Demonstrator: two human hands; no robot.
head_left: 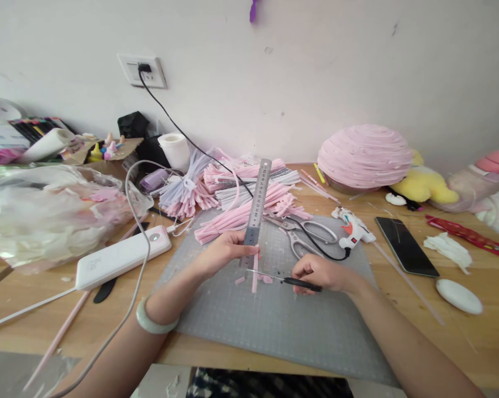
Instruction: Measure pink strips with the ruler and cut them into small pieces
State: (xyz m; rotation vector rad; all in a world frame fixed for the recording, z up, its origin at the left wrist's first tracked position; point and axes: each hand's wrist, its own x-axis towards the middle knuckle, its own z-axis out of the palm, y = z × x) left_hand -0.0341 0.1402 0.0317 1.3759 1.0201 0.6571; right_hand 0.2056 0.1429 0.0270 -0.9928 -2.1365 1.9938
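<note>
My left hand (226, 251) pinches a steel ruler (261, 190), which stands tilted over the mat with its lower end towards me. Against the ruler's lower part, a thin pink strip (255, 282) hangs below the same fingertips. My right hand (319, 272) is closed around small black-handled scissors (301, 284); their thin blades point left and lie at or across the strip just below my left fingers. Whether the blades touch it, I cannot tell. Short pink offcuts (266, 279) lie beside the strip on the grey cutting mat (241, 326).
Bundles of pink and white fuzzy stems (228, 221) lie behind, near large grey scissors (301, 235). A glue gun (355, 229), a phone (405, 246) and a pink dome (365, 157) are right. Left are a power bank (122, 258), its looping cable (138, 276) and a plastic bag (54, 215).
</note>
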